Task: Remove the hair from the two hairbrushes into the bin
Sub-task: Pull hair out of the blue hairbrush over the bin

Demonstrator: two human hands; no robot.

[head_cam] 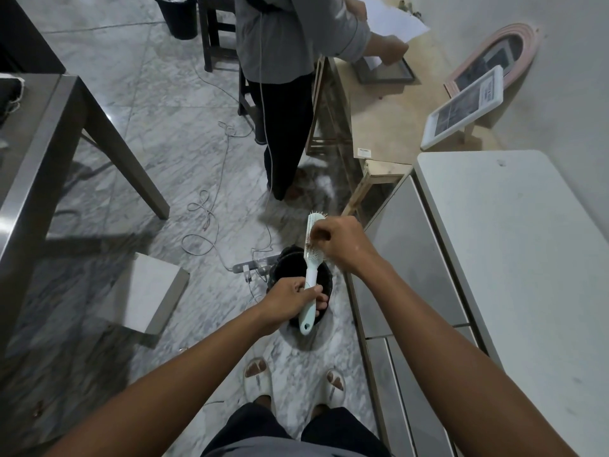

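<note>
A pale mint hairbrush (311,272) stands almost upright above a small black bin (324,281) on the marble floor. My left hand (290,303) is wrapped around the brush's handle. My right hand (339,242) sits over the bristle head, fingertips pinched on a clump of brown hair (309,248) caught in the bristles. The bin's opening lies directly under the brush and is partly hidden by my left hand. Only one hairbrush is in view.
A white table (514,258) with grey drawers runs along the right. Another person (283,94) stands ahead at a wooden table (379,127). Cables and a power strip (250,268) lie left of the bin, beside a white stool (155,291). A metal table (33,153) is at left.
</note>
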